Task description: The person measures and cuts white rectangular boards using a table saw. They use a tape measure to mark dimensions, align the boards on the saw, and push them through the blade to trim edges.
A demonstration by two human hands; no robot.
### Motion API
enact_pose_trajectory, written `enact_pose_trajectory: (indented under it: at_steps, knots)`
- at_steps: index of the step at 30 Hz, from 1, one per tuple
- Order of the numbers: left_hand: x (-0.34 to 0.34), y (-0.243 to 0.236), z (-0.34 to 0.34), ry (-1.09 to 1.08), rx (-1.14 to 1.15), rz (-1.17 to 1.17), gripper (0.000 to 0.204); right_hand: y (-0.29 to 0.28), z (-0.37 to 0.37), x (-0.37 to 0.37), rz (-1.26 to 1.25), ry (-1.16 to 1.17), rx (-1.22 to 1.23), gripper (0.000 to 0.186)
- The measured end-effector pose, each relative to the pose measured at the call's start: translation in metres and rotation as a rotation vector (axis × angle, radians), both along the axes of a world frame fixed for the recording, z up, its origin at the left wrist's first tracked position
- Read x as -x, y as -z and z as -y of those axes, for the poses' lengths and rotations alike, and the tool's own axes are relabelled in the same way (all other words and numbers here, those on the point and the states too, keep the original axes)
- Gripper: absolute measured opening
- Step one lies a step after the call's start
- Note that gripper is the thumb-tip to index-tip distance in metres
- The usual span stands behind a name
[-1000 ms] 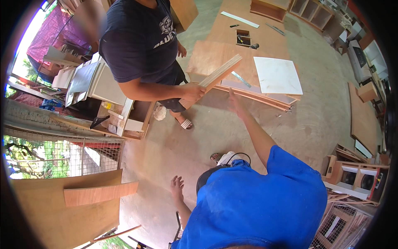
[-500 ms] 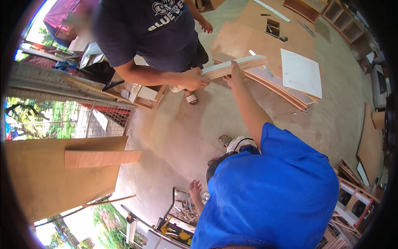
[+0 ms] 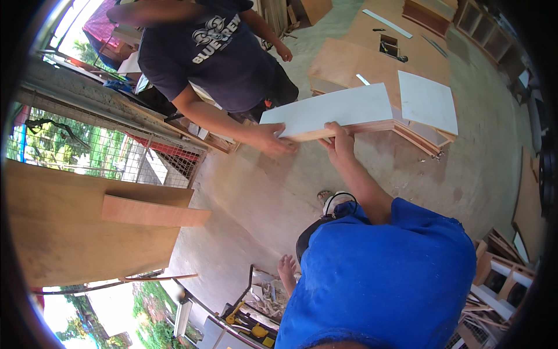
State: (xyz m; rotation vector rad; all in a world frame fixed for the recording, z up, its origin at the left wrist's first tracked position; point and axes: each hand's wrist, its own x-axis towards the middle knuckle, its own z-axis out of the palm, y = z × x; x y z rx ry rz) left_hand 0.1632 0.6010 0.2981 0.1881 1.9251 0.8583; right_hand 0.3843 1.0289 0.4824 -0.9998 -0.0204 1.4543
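Note:
My right hand [image 3: 340, 142] grips the near long edge of a stack of thin boards [image 3: 337, 109], thumb on the white top face and fingers underneath. The stack has pale wooden edges and is held level above the floor. At its left end, a co-worker's hand [image 3: 272, 139] touches the same stack, thumb near the corner. My left hand [image 3: 286, 270] hangs low by my side, holding nothing, its fingers apart. It is nearest a bin of scraps [image 3: 270, 295], though well above or beside it; I cannot tell which.
The co-worker in a dark shirt [image 3: 192, 70] stands opposite. Beyond the stack are large plywood sheets [image 3: 349, 58] with a white panel [image 3: 427, 102] and tools on them. A plywood sheet [image 3: 58, 232] with a narrow board [image 3: 154, 211] is at left. Shelving and offcuts line the right.
The stack has turned so its white top face shows broadly, and it has shifted slightly right and down in view. The co-worker leans nearer. Both of us still touch the stack.

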Motion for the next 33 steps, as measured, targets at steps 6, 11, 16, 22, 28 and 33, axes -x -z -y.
enact_pose_trajectory:
  at_steps: [6, 11, 16, 22, 28, 33]
  knots:
    - [0.023, 0.014, 0.052, -0.149, -0.155, 0.065, 0.049, -0.043, 0.152, -0.018, 0.254, -0.253, -0.256, 0.041]
    - [0.017, -0.036, 0.066, -0.185, -0.323, -0.002, 0.058, -0.062, 0.254, -0.025, 0.428, -0.677, -0.445, 0.021]
    - [-0.006, -0.072, 0.117, -0.585, -0.675, 0.160, 0.069, -0.067, 0.323, 0.010, 0.293, -1.039, -0.576, 0.026]
    - [-0.051, -0.082, 0.241, -0.941, -0.916, -0.073, 0.047, -0.061, 0.409, 0.070, 0.026, -1.526, -0.639, 0.031]
    - [-0.161, -0.056, 0.346, -1.442, -0.921, -0.306, 0.048, -0.057, 0.495, 0.108, -0.059, -2.092, -0.511, 0.035]
    - [-0.246, -0.043, 0.371, -1.926, -0.829, -0.384, 0.052, 0.002, 0.559, 0.155, 0.007, -2.490, -0.359, 0.041]
